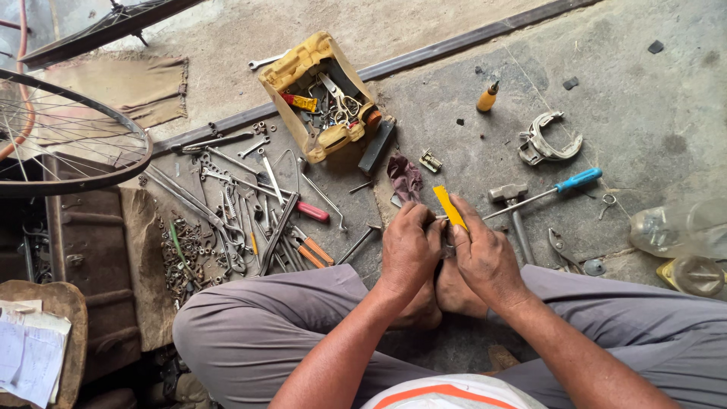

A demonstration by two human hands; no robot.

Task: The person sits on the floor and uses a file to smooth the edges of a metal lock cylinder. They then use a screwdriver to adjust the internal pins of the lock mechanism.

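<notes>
I sit cross-legged on a concrete floor, both hands meeting above my feet. My right hand (485, 254) grips a narrow yellow strip-shaped tube (450, 206) that sticks up and away from my fingers. My left hand (409, 246) is closed against the right, fingers pinching a small item at the base of the yellow tube; that item is hidden between my fingers. A dark red rag (405, 178) lies just beyond my hands.
An open yellow toolbox (299, 68) with scissors and bits stands ahead. Several wrenches, pliers and screwdrivers (250, 204) spread at left beside a bicycle wheel (113, 151). A hammer (515, 208), blue-handled screwdriver (560, 185), metal brake part (545, 140), small bottle (487, 98) and plastic bottles (678, 227) lie right.
</notes>
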